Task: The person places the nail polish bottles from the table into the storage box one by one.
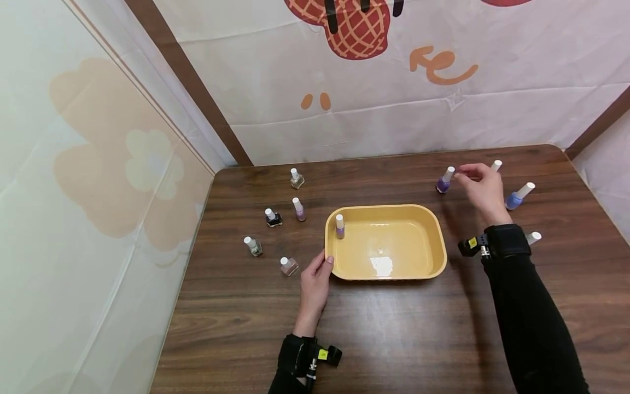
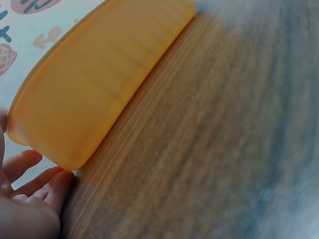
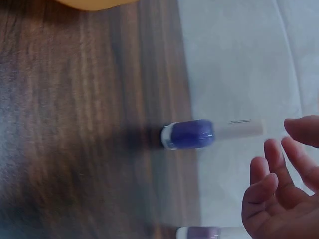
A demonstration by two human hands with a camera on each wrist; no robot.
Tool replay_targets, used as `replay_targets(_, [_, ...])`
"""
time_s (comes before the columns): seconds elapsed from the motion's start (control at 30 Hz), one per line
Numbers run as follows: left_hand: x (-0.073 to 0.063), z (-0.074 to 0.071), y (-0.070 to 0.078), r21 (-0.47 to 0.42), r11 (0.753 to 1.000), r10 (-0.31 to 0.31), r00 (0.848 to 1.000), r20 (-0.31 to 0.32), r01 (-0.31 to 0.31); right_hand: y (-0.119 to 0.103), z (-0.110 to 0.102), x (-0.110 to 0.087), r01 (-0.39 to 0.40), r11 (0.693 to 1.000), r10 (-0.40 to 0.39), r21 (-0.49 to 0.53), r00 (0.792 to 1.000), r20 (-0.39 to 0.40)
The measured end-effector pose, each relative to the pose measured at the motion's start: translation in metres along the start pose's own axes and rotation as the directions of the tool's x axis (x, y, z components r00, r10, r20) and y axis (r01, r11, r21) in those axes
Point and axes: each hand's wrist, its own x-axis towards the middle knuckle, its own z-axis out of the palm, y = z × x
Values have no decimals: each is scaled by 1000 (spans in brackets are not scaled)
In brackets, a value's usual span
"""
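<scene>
- Head view: my left hand grasps the tray by its rim at about 8 o'clock; the lilac bottle stands inside near 10.
- There, on the worktop, the purple bottle stands between 1 and 2 o'clock of the tray, my right hand just beside it; five bottles spread between 8 and 10.
- Left wrist view: my fingers touch the tray's outer wall at 8 o'clock.
- Right wrist view: my right hand, released, waits at 4 o'clock, apart from the purple bottle's cap.
</scene>
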Motion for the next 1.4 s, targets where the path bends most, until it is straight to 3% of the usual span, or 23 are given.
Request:
replay_targets(0.17, [-1, -1, 1, 10, 1000, -1, 1000, 3, 1, 12, 8, 6, -89, 994, 88, 65, 996, 17])
replay_targets(0.33, [-3, -1, 2, 14, 1000, 1, 1000, 6, -1, 19, 16, 13, -126, 987, 120, 104, 991, 64])
replay_targets(0.77, [-4, -1, 0, 12, 1000, 4, 1000, 4, -4, 33, 27, 25, -35, 997, 24, 69, 988, 155])
replay_targets(1.13, [-4, 0, 1, -9, 1000, 18, 1000, -6, -18, 36, 28, 28, -36, 998, 28, 44, 983, 183])
replay_targets(1.4, [-10, -1, 19, 13, 1000, -12, 1000, 6, 12, 36, 28, 30, -41, 999, 37, 16, 980, 196])
